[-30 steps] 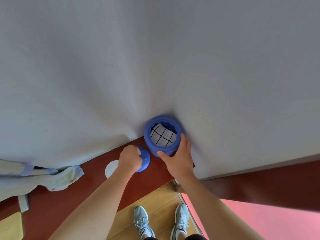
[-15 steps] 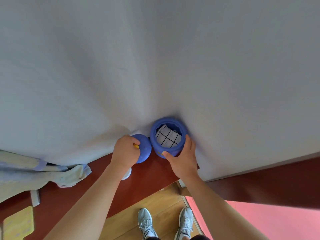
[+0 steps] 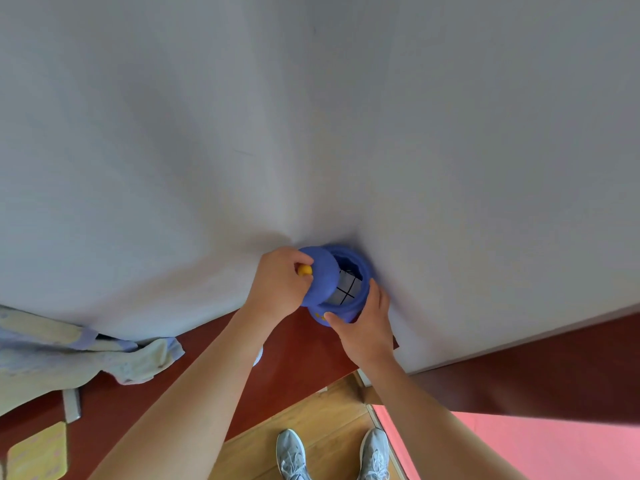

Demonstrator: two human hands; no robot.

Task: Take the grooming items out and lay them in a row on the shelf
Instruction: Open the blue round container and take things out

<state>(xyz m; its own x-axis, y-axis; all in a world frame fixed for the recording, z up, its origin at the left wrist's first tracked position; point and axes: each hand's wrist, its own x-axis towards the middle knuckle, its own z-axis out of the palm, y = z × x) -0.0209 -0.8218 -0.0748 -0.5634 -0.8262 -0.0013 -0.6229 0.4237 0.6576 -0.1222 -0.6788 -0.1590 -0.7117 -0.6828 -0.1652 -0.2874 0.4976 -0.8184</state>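
A round blue jar (image 3: 349, 308) stands on the dark red shelf (image 3: 294, 344) against the white wall. My right hand (image 3: 363, 327) grips its near side. My left hand (image 3: 280, 285) holds the blue lid (image 3: 322, 278) by its yellow knob (image 3: 305, 270); the lid is tilted and covers the left half of the jar's mouth. Inside the jar a white item with a black grid pattern (image 3: 344, 291) shows through the gap.
A pale cloth (image 3: 104, 358) lies bunched on the shelf at the left, with a yellow pad (image 3: 38, 455) near the bottom left corner. A white round object (image 3: 258, 356) peeks out beneath my left forearm. Below the shelf are wooden floor and a pink mat (image 3: 519, 448).
My left hand has lifted the blue lid from the shelf beside the jar and carried it right, up over the jar's mouth. My right hand stays on the jar.
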